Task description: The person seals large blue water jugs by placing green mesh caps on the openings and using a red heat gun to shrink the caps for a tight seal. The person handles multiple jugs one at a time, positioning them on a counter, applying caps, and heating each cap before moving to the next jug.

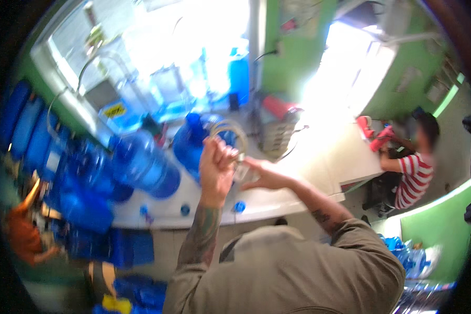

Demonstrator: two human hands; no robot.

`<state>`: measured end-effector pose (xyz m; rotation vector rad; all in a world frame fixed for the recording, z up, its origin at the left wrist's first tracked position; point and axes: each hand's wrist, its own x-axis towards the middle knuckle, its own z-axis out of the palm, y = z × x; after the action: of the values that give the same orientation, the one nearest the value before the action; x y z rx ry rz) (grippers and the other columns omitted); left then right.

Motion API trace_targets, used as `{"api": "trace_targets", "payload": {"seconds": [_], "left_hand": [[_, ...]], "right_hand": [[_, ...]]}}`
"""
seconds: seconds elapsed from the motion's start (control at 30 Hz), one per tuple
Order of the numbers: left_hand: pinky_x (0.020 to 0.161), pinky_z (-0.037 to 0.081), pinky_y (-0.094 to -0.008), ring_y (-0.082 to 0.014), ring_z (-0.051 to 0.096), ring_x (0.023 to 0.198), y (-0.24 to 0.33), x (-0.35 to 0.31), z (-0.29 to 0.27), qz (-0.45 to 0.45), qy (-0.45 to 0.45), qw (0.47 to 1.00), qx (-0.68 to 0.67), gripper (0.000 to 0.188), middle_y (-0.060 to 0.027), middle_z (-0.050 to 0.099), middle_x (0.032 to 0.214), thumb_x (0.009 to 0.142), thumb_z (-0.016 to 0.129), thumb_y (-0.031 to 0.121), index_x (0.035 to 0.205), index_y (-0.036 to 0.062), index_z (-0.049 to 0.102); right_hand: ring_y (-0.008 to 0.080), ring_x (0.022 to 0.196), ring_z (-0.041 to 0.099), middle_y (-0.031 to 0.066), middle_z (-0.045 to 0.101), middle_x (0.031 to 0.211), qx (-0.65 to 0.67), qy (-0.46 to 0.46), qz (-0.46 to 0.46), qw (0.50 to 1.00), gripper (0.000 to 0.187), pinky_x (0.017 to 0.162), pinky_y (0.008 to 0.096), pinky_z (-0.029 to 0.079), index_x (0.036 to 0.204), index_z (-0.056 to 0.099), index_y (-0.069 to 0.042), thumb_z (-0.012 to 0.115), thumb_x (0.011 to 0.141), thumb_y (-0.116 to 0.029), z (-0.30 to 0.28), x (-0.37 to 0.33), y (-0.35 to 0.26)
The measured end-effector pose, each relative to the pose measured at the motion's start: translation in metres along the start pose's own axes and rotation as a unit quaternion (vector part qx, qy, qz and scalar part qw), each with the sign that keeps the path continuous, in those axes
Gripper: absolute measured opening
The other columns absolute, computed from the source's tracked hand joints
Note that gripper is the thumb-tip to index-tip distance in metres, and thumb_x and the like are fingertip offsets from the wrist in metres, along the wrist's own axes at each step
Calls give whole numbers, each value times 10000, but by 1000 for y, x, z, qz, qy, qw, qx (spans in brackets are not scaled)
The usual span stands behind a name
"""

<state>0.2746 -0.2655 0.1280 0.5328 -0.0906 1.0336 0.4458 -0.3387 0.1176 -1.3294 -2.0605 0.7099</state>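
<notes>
Mid-frame, the left hand [217, 163] has a closed grip on a pale coiled cord [241, 137]; the right hand [268, 176] is half-spread beside it. If the left grip slackens, the cord could unwind.

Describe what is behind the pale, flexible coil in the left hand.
Behind the pale, flexible coil, a translucent blue plastic jug shows at left, with blue also visible through the loop. The left hand covers the jug's lower right side, so that part cannot be seen.
</notes>
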Motion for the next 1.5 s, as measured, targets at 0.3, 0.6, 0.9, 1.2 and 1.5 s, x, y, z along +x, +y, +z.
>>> {"api": "trace_targets", "payload": {"seconds": [0.3, 0.6, 0.9, 1.2, 1.5], "left_hand": [[589, 382, -251, -53, 379, 628, -1, 47, 20, 111, 29, 827, 550, 266, 47, 442, 713, 1075, 488, 267, 1027, 29, 595], [747, 458, -242, -62, 533, 792, -45, 116, 70, -143, -231, 782, 561, 270, 19, 587, 882, 1055, 534, 265, 1010, 20, 639], [699, 470, -336, -198, 589, 753, -176, 223, 140, -93, -209, 651, 724, 214, -94, 605, 827, 1014, 557, 189, 943, 12, 655], [773, 504, -393, -308, 646, 856, -242, 296, 171, -88, -275, 527, 799, 236, -158, 614, 921, 987, 589, 224, 1027, 7, 673], [1040, 464, -384, -221, 529, 1253, -265, 336, 162, 30, -186, 809, 556, 626, -106, 546, 1344, 975, 664, 259, 1475, 29, 365]], "right_hand": [[348, 1094, 612, 174, 603, 1204, -59, 136, 39, 988, 525, 930, 439, 495, 1260, 542, -99, 802, 829, -250, -42, -36, -20], [373, 1275, 510, 166, 421, 1433, -125, 255, -87, 955, 452, 1048, 454, 455, 1242, 613, -137, 795, 834, -206, -143, -66, 0], [313, 1113, 524, 131, 499, 1174, -263, 327, 2, 908, 502, 923, 451, 486, 1192, 637, -151, 851, 748, -245, -255, -118, 84], [378, 1193, 586, 157, 558, 1290, -28, 296, -30, 954, 525, 937, 472, 530, 1253, 539, -114, 814, 814, -199, -329, -107, 180], [276, 1232, 568, 182, 548, 1321, 227, 404, -141, 875, 640, 1006, 380, 470, 1489, 364, -63, 673, 934, -139, -387, -31, 183]]}}
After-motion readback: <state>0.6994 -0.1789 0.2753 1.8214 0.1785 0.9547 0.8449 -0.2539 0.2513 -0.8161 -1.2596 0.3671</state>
